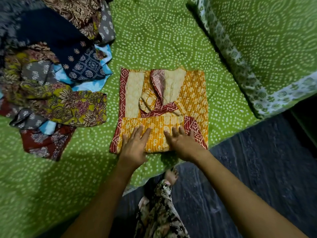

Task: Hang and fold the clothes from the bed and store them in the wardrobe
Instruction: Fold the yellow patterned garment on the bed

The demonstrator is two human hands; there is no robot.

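A folded orange garment with red borders [192, 93] lies flat on the green patterned bedsheet [154, 40], near the bed's corner. My left hand [135, 146] rests flat on its near edge with straight fingers. My right hand [181, 143] presses beside it, fingers spread on the cloth. A pile of unfolded clothes [51, 66] lies to the left, with a navy printed piece, a yellow-brown floral piece and a maroon piece among them.
A green pillow with a white leaf-print border [267, 54] lies at the right. The dark floor [257, 160] shows past the bed's corner, with my foot [171, 175] and my patterned clothing [159, 212] below.
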